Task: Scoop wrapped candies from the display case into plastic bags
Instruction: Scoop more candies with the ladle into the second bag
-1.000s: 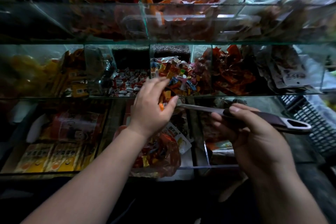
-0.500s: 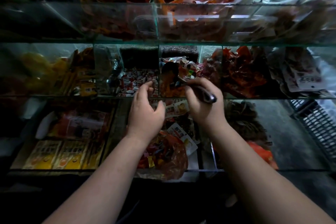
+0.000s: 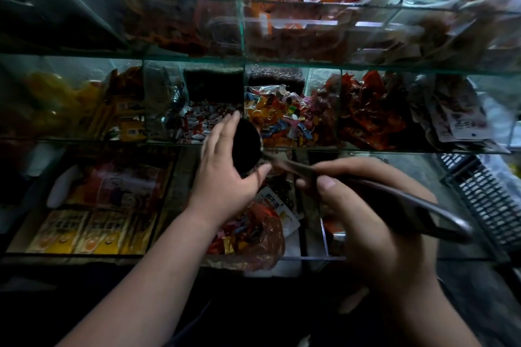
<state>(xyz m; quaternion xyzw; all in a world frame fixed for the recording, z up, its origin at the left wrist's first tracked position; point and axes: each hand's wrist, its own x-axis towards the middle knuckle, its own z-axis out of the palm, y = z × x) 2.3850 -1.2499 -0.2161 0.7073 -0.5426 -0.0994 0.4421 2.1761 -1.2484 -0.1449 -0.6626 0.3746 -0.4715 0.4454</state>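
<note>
At the glass display case, right hand grips a scoop; left hand, fingers straight, touches its bowl.

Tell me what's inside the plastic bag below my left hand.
Colourful wrapped candies show through the reddish plastic bag. The left hand and wrist cover the bag's upper part, so whatever lies at the top is hidden; the bottom is too dark to tell.
</note>
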